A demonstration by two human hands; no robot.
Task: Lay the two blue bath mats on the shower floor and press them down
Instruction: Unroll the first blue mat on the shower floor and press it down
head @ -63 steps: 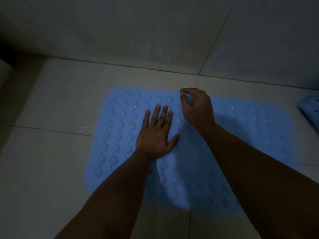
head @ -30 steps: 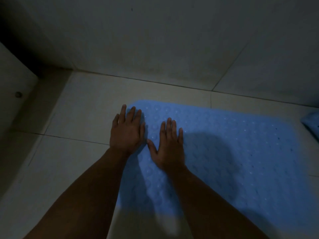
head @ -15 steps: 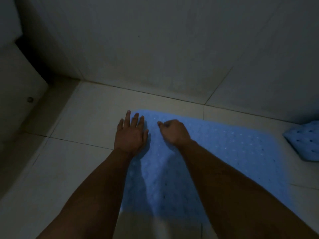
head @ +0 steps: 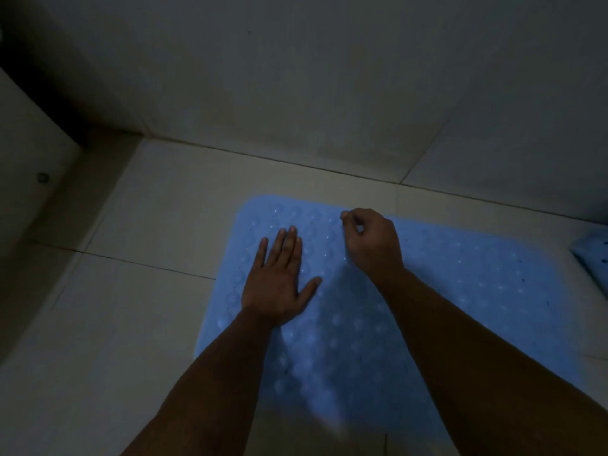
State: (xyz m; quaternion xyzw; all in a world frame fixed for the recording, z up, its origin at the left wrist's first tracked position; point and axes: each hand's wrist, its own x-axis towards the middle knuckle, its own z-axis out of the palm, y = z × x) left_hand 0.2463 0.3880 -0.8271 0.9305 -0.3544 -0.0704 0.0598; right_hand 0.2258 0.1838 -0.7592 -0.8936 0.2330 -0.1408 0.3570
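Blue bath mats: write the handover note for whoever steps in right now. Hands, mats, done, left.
Left hand: flat, fingers straight, pressing the first mat near its far left corner.
Right hand: fingers curled at the mat's far edge; whether it pinches the edge, I cannot tell.
First mat lies spread on the shower floor.
Second mat: only a corner shows at the right edge, not laid out.
Left: finish pressing the first, lay and press the second.
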